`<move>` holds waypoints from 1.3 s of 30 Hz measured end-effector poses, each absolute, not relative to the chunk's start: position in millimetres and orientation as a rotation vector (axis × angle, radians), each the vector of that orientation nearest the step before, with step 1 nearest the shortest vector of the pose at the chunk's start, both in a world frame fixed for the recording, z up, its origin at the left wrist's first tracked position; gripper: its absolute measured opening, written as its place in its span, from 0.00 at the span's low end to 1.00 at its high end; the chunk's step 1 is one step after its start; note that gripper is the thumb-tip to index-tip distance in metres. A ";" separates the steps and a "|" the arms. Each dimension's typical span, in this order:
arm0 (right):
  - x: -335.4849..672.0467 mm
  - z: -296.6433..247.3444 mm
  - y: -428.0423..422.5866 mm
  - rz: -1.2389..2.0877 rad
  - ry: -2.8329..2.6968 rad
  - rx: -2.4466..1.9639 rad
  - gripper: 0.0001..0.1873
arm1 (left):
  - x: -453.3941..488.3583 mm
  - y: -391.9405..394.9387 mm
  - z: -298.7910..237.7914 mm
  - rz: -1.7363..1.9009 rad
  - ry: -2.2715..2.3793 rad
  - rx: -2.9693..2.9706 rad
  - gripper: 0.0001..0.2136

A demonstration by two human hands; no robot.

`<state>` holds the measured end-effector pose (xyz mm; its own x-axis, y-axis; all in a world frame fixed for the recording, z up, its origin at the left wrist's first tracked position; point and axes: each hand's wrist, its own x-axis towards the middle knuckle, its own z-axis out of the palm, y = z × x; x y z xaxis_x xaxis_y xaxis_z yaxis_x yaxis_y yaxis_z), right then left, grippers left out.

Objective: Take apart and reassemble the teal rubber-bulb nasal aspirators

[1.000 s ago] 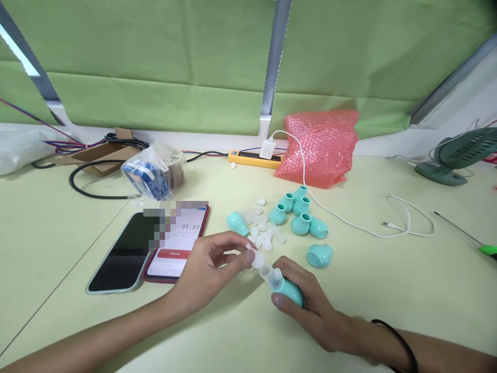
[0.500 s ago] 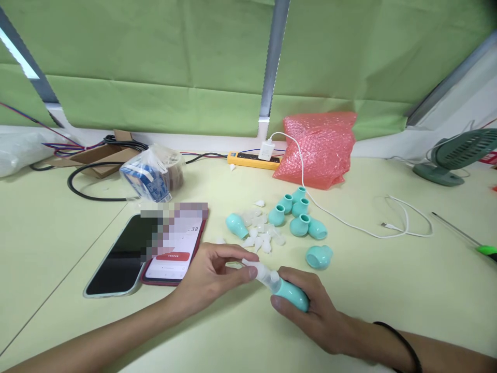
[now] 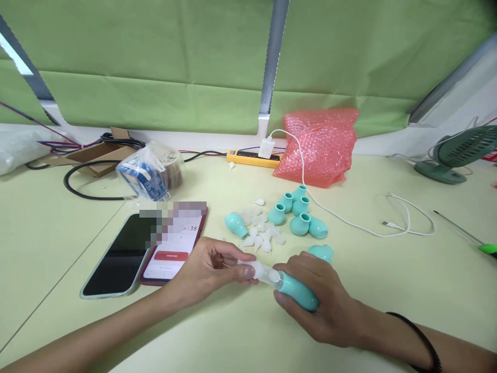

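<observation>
My right hand (image 3: pixel 318 298) is wrapped round a teal squeeze bulb (image 3: pixel 298 291), its neck pointing left. A translucent white plastic nozzle (image 3: pixel 267 274) sits at the bulb's neck. My left hand (image 3: pixel 212 267) pinches the nozzle's far end between thumb and fingers. Beyond the hands stand several more teal bulbs (image 3: pixel 300 224), mouths mostly upward. One teal bulb (image 3: pixel 235 225) lies on its side by a pile of small translucent white parts (image 3: pixel 261 235). Another bulb (image 3: pixel 321 252) is partly hidden behind my right hand.
Two phones lie at left, a dark-screened phone (image 3: pixel 116 254) and a lit phone (image 3: pixel 174 248). Behind are a bagged blue box (image 3: pixel 145 176), a yellow power strip (image 3: pixel 248 158) and red bubble wrap (image 3: pixel 318 147). To the right are a white cable (image 3: pixel 357 230), a screwdriver (image 3: pixel 462 231) and a green fan (image 3: pixel 446 155).
My right hand has shifted slightly right with the bulb and now covers part of the bulb behind it. My left hand still pinches the nozzle.
</observation>
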<state>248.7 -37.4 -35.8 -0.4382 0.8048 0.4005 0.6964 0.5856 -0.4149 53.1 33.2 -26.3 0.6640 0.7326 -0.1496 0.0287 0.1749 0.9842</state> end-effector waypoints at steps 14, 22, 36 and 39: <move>249.6 -35.5 -42.6 0.083 -2.332 -1.141 0.10 | 56.2 27.6 -29.2 0.538 0.728 1.255 0.06; 249.7 -33.9 -40.6 0.178 -2.338 -1.100 0.06 | 55.6 24.4 -30.0 0.544 0.685 1.197 0.06; 246.5 -31.5 -43.3 0.482 -2.123 -1.142 0.07 | 61.9 16.0 -23.6 0.679 0.767 1.140 0.06; 246.4 -28.3 -47.9 0.762 -2.053 -1.215 0.13 | 64.7 10.3 -22.3 0.759 0.789 1.177 0.05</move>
